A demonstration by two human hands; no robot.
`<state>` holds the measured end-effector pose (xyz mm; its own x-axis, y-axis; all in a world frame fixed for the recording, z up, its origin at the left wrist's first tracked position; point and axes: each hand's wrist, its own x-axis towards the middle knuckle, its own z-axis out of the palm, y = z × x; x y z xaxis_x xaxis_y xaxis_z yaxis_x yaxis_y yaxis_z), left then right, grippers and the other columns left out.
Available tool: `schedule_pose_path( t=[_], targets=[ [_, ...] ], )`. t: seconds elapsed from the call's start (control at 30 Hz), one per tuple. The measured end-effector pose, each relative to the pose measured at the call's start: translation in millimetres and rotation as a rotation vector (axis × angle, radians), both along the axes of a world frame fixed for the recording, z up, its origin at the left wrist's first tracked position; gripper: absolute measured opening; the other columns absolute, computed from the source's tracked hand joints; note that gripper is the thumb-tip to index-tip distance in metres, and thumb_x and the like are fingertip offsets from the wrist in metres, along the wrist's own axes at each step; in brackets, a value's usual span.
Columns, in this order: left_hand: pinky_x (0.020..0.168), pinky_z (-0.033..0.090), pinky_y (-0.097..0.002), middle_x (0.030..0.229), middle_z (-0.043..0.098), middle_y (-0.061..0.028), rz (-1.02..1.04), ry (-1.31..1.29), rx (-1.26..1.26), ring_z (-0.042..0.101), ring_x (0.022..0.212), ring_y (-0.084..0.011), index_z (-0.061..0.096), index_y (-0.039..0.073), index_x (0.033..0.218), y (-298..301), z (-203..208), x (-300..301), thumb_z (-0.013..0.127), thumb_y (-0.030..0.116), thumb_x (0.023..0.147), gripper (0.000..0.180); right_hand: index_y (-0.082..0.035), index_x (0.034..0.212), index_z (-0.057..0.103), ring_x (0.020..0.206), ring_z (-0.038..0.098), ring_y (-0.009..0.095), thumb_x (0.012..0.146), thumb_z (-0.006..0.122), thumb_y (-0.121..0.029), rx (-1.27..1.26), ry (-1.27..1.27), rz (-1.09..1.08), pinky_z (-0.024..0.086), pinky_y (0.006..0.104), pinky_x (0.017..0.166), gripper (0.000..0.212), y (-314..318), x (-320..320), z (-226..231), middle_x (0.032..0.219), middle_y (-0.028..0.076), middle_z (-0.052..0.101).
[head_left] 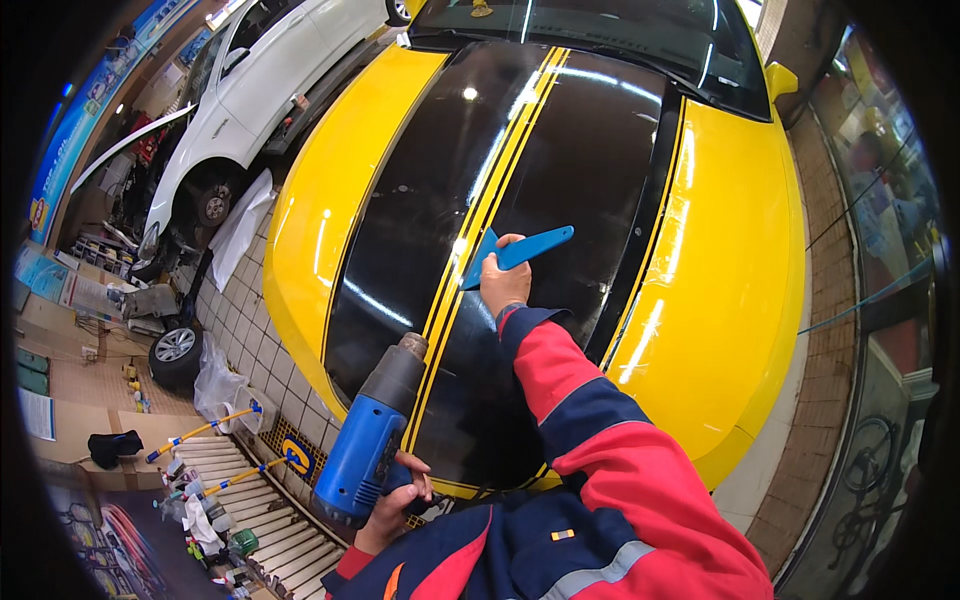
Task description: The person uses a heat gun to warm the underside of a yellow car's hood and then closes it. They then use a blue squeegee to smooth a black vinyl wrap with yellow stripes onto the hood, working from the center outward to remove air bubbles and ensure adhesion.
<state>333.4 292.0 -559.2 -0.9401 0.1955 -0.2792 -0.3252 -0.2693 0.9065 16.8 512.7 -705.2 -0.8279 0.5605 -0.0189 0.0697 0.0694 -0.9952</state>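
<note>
In my left hand [400,500], low in the view, is a blue heat gun [362,448]; its dark metal nozzle points up over the car hood. My right hand [505,280] reaches across the hood, fingers wrapped round a blue squeegee [535,248]. The squeegee's wide blade lies at the yellow centre stripes [505,165], and its handle slants up to the right. Beneath both hands spreads the hood [420,210] of a yellow car, with glossy black panels either side of those stripes. Part of the heat gun's grip is hidden by my fingers.
Beyond the hood is the windshield [600,30]. A white car [250,80] with its front end apart stands at the upper left. A loose wheel [176,350], yellow-handled tools [205,432] and several bottles lie left. Glass panes [890,200] line the right side.
</note>
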Motion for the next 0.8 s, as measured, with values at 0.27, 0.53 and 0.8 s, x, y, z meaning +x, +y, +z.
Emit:
schedule_pose_path(
  t=[0.27,0.53,0.8],
  targets=[
    [0.083,0.057,-0.0389,0.079,0.063,-0.0084,-0.052,0.015,0.041,0.068,0.078,-0.0232,0.065,-0.003,0.119,-2.1,-5.2,-1.3,0.079,0.024,0.083,0.047,-0.016,0.122,0.056,0.085,0.074,0.021,0.101,0.065,-0.002,-0.180,0.117,0.072,0.060,0.0346,0.073,0.027,21.7,27.6,5.7,0.093,0.009,0.067],
    [0.079,0.056,-0.0368,0.080,0.062,-0.0085,-0.028,-0.019,0.033,0.067,0.077,-0.0222,0.064,-0.003,0.118,-3.7,-8.5,-10.1,0.080,0.023,0.084,0.045,-0.018,0.120,0.059,0.096,0.078,0.036,0.099,0.071,-0.012,-0.032,-0.062,0.008,0.060,0.0443,0.091,0.025,3.9,15.7,15.3,0.096,0.013,0.073],
    [0.078,0.056,-0.0373,0.079,0.063,-0.0084,-0.013,0.012,0.009,0.067,0.076,-0.0225,0.065,-0.003,0.116,-2.9,-3.0,9.1,0.081,0.022,0.084,0.044,-0.015,0.120,0.058,0.077,0.075,0.018,0.100,0.066,-0.004,-0.273,0.133,0.052,0.061,0.0329,0.056,0.024,12.5,-5.1,-2.6,0.088,0.007,0.069]
  ],
)
